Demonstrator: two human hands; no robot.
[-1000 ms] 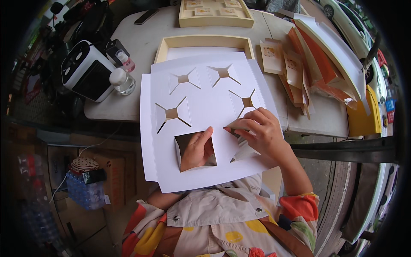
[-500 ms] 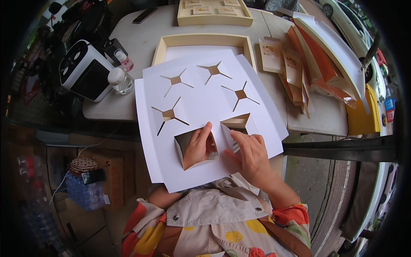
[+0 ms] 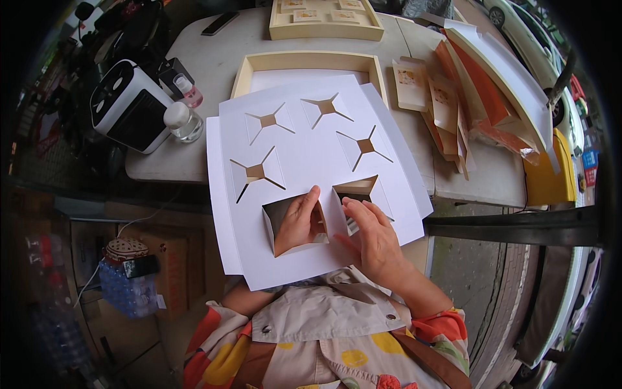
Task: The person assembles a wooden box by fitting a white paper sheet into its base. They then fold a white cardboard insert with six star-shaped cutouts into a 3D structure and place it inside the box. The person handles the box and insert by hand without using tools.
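A white cardboard insert sheet (image 3: 295,155) with folded edges is held tilted in front of me. Several cross-shaped cuts with small square centres run across its upper part. Of the two lower cut-outs, both have flaps bent away, leaving wide holes. My left hand (image 3: 299,220) is beneath the sheet and shows through the lower left hole, its thumb up and its fingers closed around the bent flap by the strip between the holes. My right hand (image 3: 377,243) is over the lower right hole, fingers loosely bent with tips at its edge, thumb apart from them.
Behind the sheet lies a shallow cream box tray (image 3: 311,60); another tray (image 3: 324,30) holding small printed cards stands farther back. A white-and-black device (image 3: 133,107) and two bottles (image 3: 183,121) stand left. Folded card pieces (image 3: 447,104) and orange packaging (image 3: 476,84) lie right.
My right hand has shifted slightly left, its fingertips lower into the lower right hole. The sheet has tilted a little; my left hand stays nearly in place.
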